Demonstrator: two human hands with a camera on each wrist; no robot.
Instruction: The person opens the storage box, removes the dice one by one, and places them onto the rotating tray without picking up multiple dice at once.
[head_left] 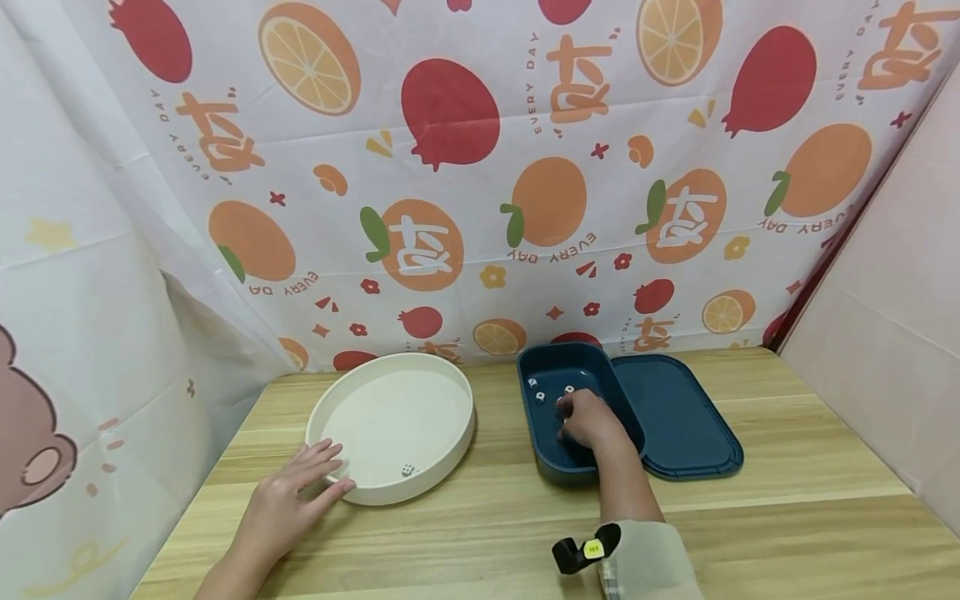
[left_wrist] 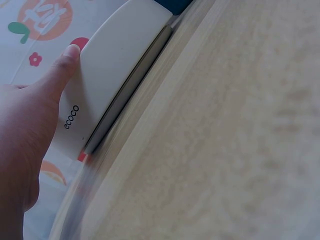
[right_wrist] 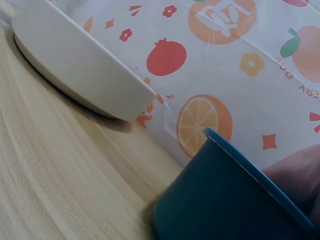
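Note:
My left hand rests at the near left rim of a round cream tray, its fingers spread over the edge. In the left wrist view, the thumb lies against the tray's outer wall, near the printed word "ecoco". White dice lie close together inside the tray at its near side; how many is unclear. My right hand reaches down into a dark blue box, fingers bent above its floor. Small white dice lie around the fingertips. Whether the fingers pinch one is too small to tell.
A flat dark blue lid lies right of the box, against its side. Wooden tabletop shows between the tray and the box and along the front. A fruit-print cloth hangs behind the table's back edge.

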